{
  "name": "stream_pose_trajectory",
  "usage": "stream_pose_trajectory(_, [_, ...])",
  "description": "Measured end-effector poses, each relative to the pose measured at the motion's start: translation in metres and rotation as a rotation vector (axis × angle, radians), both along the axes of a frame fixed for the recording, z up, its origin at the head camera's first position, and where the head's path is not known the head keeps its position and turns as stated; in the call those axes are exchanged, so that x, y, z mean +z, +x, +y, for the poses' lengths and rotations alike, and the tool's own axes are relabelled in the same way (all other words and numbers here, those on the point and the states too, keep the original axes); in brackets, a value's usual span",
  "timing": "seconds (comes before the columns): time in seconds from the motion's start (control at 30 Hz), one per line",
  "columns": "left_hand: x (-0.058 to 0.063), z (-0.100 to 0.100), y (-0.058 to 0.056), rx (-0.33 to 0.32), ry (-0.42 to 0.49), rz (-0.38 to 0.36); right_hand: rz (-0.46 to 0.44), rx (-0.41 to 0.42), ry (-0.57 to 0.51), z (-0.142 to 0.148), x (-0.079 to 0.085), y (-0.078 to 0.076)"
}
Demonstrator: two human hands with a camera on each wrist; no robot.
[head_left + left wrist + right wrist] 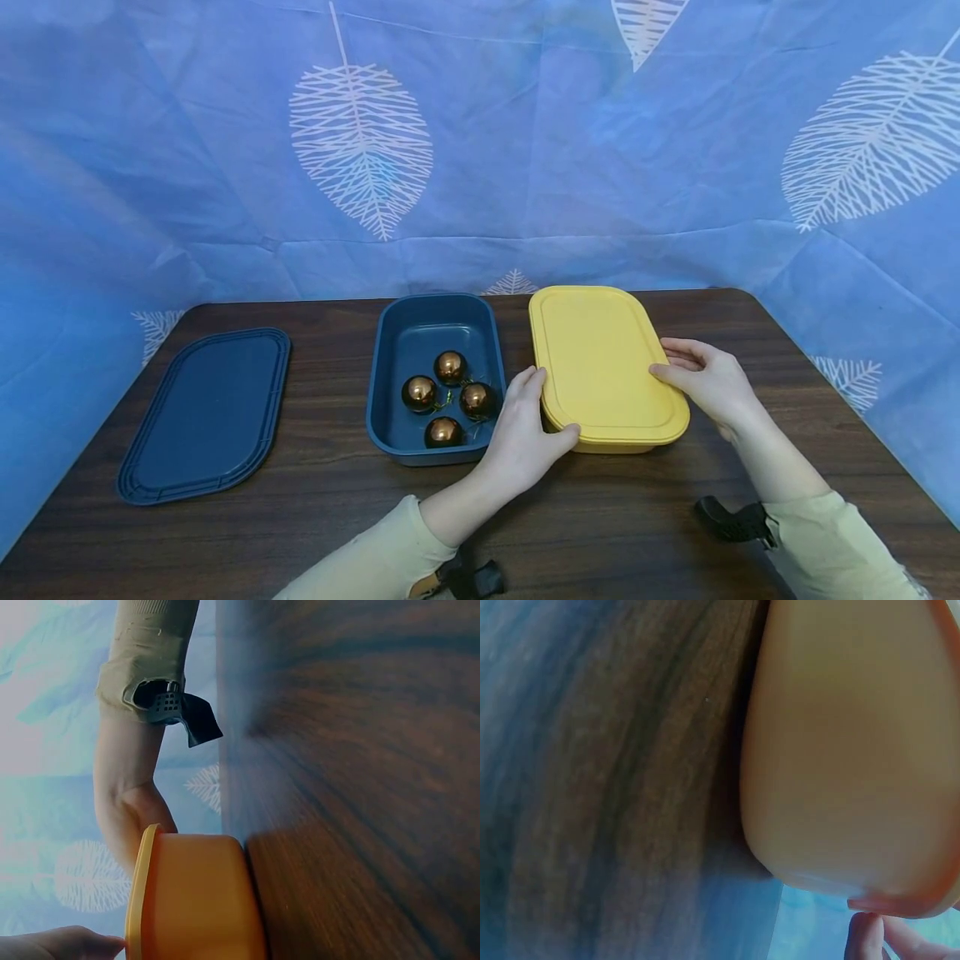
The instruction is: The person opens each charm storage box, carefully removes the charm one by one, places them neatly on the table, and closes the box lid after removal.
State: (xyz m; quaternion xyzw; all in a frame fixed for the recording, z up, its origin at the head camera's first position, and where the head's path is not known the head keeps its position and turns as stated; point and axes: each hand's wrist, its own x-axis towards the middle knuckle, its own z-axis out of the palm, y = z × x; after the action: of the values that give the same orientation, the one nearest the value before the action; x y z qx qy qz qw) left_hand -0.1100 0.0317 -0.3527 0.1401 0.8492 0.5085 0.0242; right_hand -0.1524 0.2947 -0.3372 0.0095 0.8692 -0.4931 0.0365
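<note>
A yellow lid (pixel 603 358) lies over a yellow box (pixel 202 900) on the right half of the table. My left hand (pixel 521 437) holds the lid's near left corner, fingers along the left edge and thumb at the front edge. At the right edge, my right hand (pixel 708 383) grips the lid with the thumb on top; its other fingers are partly hidden at the side. Just left of the yellow box stands an uncovered blue box (pixel 427 321) holding several shiny brown Christmas baubles (pixel 451 367).
A dark blue lid (pixel 206 412) lies flat on the left of the brown wooden table (pixel 322 492). Blue cloth (pixel 480 150) with white leaf prints hangs behind the table and at both sides.
</note>
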Motion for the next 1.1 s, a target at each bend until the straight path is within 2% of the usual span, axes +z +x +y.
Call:
stream_pose_trajectory(0.37, [0.0002, 0.0043, -0.0008, -0.008, -0.019, -0.031, 0.024, -0.043, 0.010, -0.0025, -0.0033, 0.0004])
stream_pose_trajectory(0.67, [-0.0011, 0.0032, -0.0001, 0.009, -0.013, 0.000, 0.047, -0.057, -0.012, -0.0054, -0.0023, 0.0016])
stream_pose_trajectory(1.1, [0.0024, 0.0009, 0.0006, 0.000, 0.008, 0.031, 0.063, -0.080, -0.053, -0.0085, 0.0016, 0.0032])
